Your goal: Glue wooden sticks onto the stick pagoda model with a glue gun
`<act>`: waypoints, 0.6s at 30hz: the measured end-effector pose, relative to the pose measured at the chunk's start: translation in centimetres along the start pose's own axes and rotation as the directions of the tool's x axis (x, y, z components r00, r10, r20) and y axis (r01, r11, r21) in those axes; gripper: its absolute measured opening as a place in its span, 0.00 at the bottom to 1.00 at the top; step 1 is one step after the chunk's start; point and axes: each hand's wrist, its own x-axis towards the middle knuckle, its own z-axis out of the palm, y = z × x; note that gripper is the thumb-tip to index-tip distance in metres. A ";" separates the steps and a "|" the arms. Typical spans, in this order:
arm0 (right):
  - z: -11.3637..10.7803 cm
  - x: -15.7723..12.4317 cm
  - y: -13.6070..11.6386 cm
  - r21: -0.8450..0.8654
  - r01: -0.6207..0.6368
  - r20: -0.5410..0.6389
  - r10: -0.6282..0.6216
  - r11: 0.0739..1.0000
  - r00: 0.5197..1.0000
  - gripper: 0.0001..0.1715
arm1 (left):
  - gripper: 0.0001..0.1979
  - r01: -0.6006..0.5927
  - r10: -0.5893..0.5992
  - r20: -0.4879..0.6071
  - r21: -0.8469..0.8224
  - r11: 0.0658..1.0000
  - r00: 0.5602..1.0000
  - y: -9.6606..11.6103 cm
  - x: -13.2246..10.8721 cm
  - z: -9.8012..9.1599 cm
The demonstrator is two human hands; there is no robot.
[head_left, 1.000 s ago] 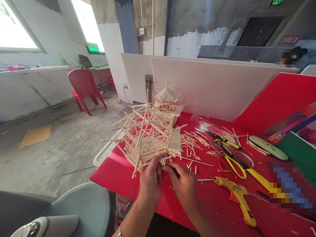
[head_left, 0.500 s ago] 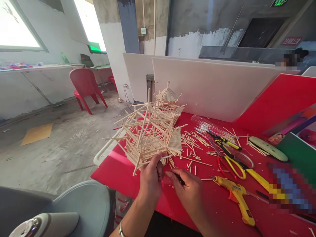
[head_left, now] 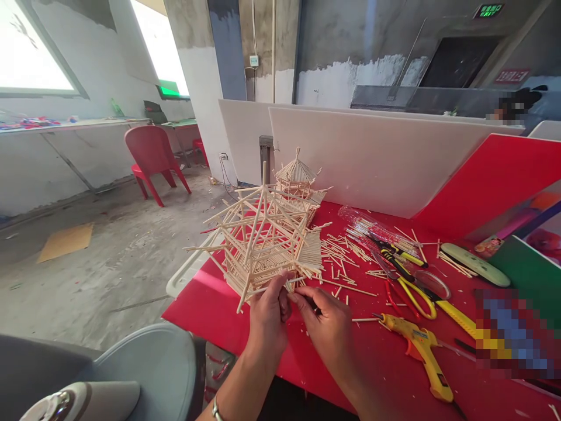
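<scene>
A pavilion model of thin wooden sticks [head_left: 258, 245], with an open-frame roof, stands at the table's left side. My left hand [head_left: 268, 316] is closed at its near lower edge, thumb up. A short wooden stick [head_left: 289, 285] shows between the left thumb and my right fingertips. My right hand [head_left: 326, 321] is closed in a pinch on the lower end of this stick, close against the left hand. The fingers partly hide the stick. Behind, a finished-looking stick pavilion [head_left: 297, 171] with a covered roof adjoins the model.
Loose sticks [head_left: 339, 251] lie scattered on the red tabletop [head_left: 372, 362]. To the right are a yellow glue gun [head_left: 418, 345], yellow-handled scissors [head_left: 416, 295], pliers [head_left: 407, 254] and a pale green oval case [head_left: 475, 264]. White boards [head_left: 372, 158] stand behind. A grey stool [head_left: 153, 362] is at left.
My right hand has moved slightly up and left, and its fingertips now meet the left hand's. The short stick between them has come into sight. The model has stayed put.
</scene>
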 end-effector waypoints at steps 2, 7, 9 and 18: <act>0.2 0.1 0.2 0.009 -0.010 0.010 0.010 1.000 1.000 0.10 | 0.16 0.001 -0.001 -0.011 0.005 1.000 1.000 0.0 0.0 0.0; 0.6 0.0 0.5 0.035 -0.047 0.033 0.046 0.998 0.998 0.10 | 0.15 -0.005 0.005 -0.006 -0.007 1.000 1.000 -0.2 0.0 -0.1; 0.7 -0.1 0.6 0.037 -0.056 0.040 0.055 0.998 0.998 0.10 | 0.14 -0.014 0.014 0.001 -0.014 1.000 1.000 -0.3 0.1 -0.2; 0.7 -0.2 0.7 0.057 -0.069 0.050 0.066 0.996 0.997 0.08 | 0.14 -0.017 0.017 0.006 -0.014 1.000 1.000 -0.3 -0.1 -0.3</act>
